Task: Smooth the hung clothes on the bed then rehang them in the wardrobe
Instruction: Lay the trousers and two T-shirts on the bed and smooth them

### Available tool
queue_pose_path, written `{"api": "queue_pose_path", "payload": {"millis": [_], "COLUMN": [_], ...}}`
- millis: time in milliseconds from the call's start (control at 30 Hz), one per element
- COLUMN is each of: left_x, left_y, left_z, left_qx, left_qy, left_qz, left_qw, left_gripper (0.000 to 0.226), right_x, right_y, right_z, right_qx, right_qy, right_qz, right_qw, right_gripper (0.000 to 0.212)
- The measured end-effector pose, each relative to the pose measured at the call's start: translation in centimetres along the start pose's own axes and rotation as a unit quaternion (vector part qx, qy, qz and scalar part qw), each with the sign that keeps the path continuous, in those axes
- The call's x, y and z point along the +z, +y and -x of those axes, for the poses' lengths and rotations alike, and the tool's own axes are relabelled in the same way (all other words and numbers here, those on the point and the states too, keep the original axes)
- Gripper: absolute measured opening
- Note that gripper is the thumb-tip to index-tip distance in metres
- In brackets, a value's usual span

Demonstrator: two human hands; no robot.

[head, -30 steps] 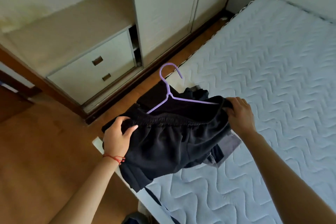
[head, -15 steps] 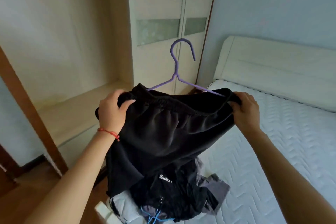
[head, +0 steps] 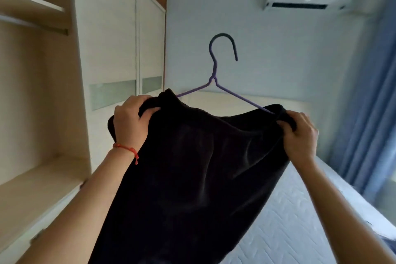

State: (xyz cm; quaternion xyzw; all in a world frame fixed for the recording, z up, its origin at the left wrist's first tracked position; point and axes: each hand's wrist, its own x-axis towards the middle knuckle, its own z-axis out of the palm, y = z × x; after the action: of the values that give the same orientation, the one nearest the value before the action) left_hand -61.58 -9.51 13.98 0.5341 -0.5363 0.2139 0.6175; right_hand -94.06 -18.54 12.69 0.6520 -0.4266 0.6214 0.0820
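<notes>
From the head camera: both hands are up at chest height with the black garment [head: 192, 167] stretched between them. The left hand [head: 130, 122] is clenched on the left end of the waistband, the right hand [head: 300, 133] is clenched on the right end, and the cloth hangs down over the edge of the bed [head: 289, 231]. The purple hanger [head: 216, 79] sits inside the waistband with its bar running hand to hand and its hook standing straight up between them. The open wardrobe [head: 42, 92] lies off to the left, and its rail [head: 36, 25] sits high, well above the hook. So the left hand is the nearer one, and the next move looks like a swing left and up.
</notes>
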Motion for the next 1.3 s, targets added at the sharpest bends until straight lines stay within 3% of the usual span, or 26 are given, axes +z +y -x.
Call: {"api": "queue_pose_path", "payload": {"millis": [267, 500, 667, 833, 933, 1300], "left_x": [6.9, 15.5, 21.0, 26.8, 30.7, 47.9], "left_y": [14.1, 27.7, 34.3, 37.3, 38.0, 35.9], "left_z": [1.3, 7.2, 11.0, 13.1, 14.0, 15.7], "left_qx": [0.039, 0.002, -0.013, -0.015, -0.046, -0.117], "left_qy": [-0.038, -0.095, -0.126, -0.163, -0.187, -0.267], "left_qz": [0.124, 0.216, 0.247, 0.271, 0.288, 0.345], "left_qw": [0.991, 0.972, 0.961, 0.949, 0.938, 0.892], "left_gripper": [0.025, 0.029, 0.029, 0.035, 0.025, 0.020], "right_x": [-17.3, -32.7, -39.9, -42.4, -42.1, -35.0], "right_y": [5.7, 13.5, 18.6, 24.6, 28.1, 42.4], "right_z": [-1.2, -1.8, -2.1, -2.5, -2.8, -6.6], "right_qx": [0.016, 0.039, 0.048, 0.085, 0.104, 0.118], "right_qy": [0.081, 0.093, 0.099, 0.083, 0.081, 0.029], "right_qz": [0.090, 0.174, 0.211, 0.231, 0.258, 0.259], "right_qw": [0.993, 0.979, 0.971, 0.966, 0.957, 0.958], "right_gripper": [0.024, 0.029, 0.028, 0.032, 0.036, 0.035]}}
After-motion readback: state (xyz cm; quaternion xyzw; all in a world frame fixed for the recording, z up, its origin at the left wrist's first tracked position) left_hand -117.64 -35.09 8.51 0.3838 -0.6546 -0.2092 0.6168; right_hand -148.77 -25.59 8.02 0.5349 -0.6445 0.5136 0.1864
